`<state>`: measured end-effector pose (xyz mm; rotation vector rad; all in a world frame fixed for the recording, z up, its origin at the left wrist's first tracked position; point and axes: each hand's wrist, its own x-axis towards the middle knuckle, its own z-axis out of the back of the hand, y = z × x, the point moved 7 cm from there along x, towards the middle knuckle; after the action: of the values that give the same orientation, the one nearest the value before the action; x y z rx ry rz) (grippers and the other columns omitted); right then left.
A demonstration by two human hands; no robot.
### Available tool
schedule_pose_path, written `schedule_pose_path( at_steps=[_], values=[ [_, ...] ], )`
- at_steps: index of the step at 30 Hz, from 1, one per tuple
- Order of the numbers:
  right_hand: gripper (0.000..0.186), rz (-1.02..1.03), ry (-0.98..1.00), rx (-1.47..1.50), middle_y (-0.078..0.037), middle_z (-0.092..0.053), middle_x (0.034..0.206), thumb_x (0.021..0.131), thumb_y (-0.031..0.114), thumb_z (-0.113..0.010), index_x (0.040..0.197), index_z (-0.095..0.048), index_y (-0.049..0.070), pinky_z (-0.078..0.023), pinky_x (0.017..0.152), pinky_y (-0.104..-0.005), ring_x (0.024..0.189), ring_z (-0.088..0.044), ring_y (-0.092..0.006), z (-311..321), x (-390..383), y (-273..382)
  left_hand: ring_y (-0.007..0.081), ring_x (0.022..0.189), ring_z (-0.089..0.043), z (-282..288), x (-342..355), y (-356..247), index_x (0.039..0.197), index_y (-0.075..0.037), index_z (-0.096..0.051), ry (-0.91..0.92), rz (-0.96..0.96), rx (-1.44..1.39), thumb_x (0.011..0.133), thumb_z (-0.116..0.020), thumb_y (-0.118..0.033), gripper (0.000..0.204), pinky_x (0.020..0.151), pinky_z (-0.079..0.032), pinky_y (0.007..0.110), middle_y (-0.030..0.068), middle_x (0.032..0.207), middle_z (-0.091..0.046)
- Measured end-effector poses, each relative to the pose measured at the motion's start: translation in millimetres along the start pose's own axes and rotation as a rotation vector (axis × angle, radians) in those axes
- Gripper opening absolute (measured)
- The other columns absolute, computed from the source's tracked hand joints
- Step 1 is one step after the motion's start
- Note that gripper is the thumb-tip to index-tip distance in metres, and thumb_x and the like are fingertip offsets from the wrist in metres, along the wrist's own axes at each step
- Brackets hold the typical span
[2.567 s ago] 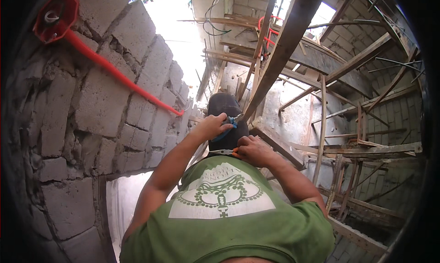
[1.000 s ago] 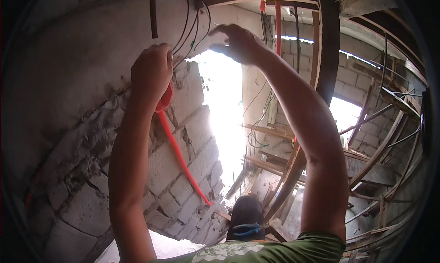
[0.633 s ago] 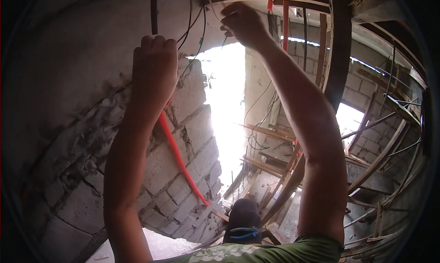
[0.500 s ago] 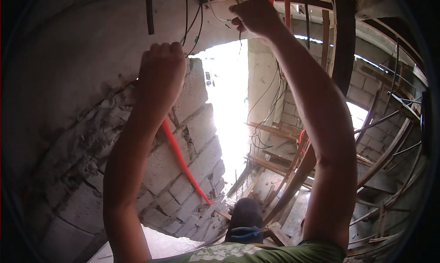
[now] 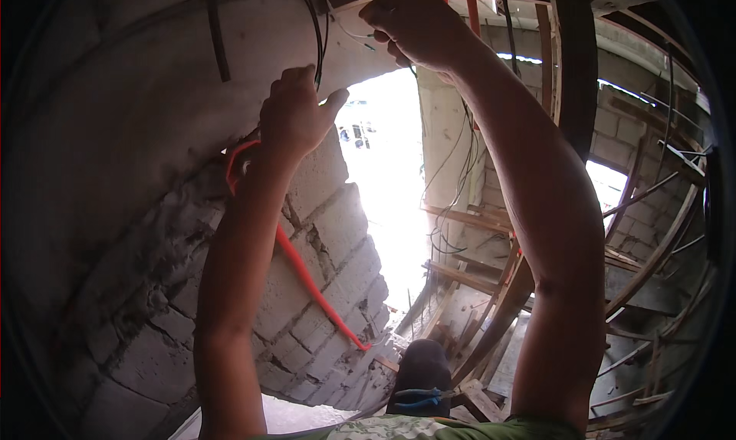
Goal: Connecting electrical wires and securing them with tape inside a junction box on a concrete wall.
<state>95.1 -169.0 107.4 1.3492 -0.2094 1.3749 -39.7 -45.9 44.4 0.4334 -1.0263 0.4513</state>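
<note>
Now, left hand (image 5: 295, 116), eleven o'clock, thumb spread by two-plus dark wires (image 5: 317, 41); right hand (image 5: 420, 27), twelve, curled, hold unclear; one red tube (image 5: 310, 284), seven.

The dark wires (image 5: 319, 49) look coated in smooth plastic; the orange conduit (image 5: 316, 290) is smooth plastic too. The block wall (image 5: 341, 218) is rough, matt concrete, the thick post (image 5: 576, 72) dull wood.

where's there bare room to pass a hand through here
The bright opening between the broken grey block wall and pale concrete pillar looks bare. It's crowded around the left hand and right hand, where thin dark wires hang, and farther right among brown wooden timbers.
</note>
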Motion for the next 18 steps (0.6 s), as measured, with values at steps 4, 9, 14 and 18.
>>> schedule_pose_path(
  at_steps=[4,9,14,18],
  values=[
    [0.021,0.046,0.031,-0.081,-0.002,-0.063,0.073,0.098,0.024,-0.061,0.108,-0.07,0.007,-0.045,0.049,-0.025,0.055,-0.055,-0.0084,-3.6,2.7,-10.8,0.0338,0.099,-0.068,4.5,14.0,1.5,0.113,0.002,-0.063,-0.168,-0.042,0.101,0.093,-0.066,-0.035,0.042,0.083,-0.055,0.044,0.0205,0.106,-0.068],
    [0.02,0.076,0.003,-0.201,-0.014,-0.071,0.079,0.091,0.02,-0.061,0.091,-0.07,0.002,-0.054,0.06,-0.0373,0.065,-0.068,-0.0254,-4.2,-0.6,11.1,0.0207,0.097,-0.068,-1.3,25.3,49.1,0.116,-0.003,-0.07,0.242,0.382,-0.748,0.097,-0.062,-0.031,0.035,0.083,-0.051,0.034,0.011,0.102,-0.073],
    [0.022,0.575,-0.195,-0.43,-0.015,-0.068,0.075,0.089,0.02,-0.063,0.101,-0.069,0.002,-0.055,0.064,-0.0392,0.065,-0.068,-0.0271,-13.6,18.4,-15.0,0.018,0.094,-0.069,5.6,28.9,16.9,0.124,-0.005,-0.066,0.385,0.307,-1.123,0.1,-0.059,-0.032,0.037,0.08,-0.052,0.033,0.0105,0.1,-0.073],
    [0.028,0.066,0.219,0.219,-0.013,-0.07,0.101,0.097,0.016,-0.054,0.12,-0.064,0.004,-0.058,0.054,-0.0295,0.063,-0.068,-0.0179,-29.9,-17.1,5.4,0.0211,0.091,-0.07,11.2,25.2,15.8,0.126,-0.004,-0.062,0.399,0.289,-1.269,0.101,-0.056,-0.026,0.034,0.081,-0.054,0.036,0.0149,0.1,-0.073]
  ],
)
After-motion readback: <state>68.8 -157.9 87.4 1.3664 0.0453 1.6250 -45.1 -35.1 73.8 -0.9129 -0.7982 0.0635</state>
